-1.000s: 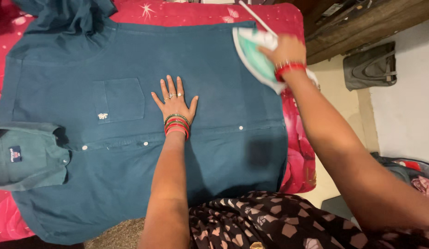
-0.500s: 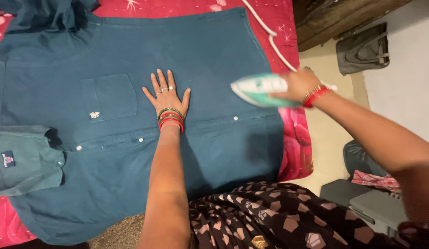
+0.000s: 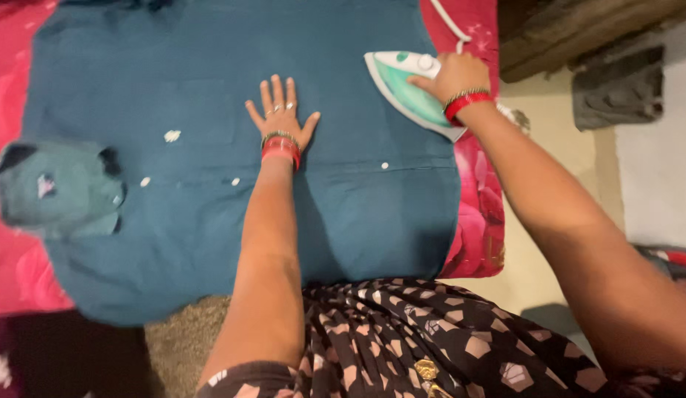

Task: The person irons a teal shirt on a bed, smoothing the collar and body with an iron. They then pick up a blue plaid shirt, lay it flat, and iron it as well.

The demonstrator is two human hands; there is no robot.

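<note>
On the right edge of the teal shirt (image 3: 357, 214), near its hem, sits a white and green clothes iron (image 3: 405, 92), its pointed tip aimed toward the middle of the garment. The right hand (image 3: 450, 77) is closed around the iron's handle, with red and gold bangles at the wrist. A white cord (image 3: 452, 18) runs from the iron's rear up across the bedding. The left hand (image 3: 281, 118) lies flat and open on the shirt front, fingers spread, palm pressing the cloth, holding nothing; it rests just above the button placket, and red and green bangles circle its wrist. The shirt is spread button-side up over a pink floral bedspread (image 3: 479, 228), its collar (image 3: 59, 188) lying at the left and its chest pocket just left of the flat hand. A dark patterned garment (image 3: 416, 339) worn by the person fills the lower foreground. Beyond the bed's right side, a grey bag (image 3: 615, 88) rests on the pale floor, blurred.
</note>
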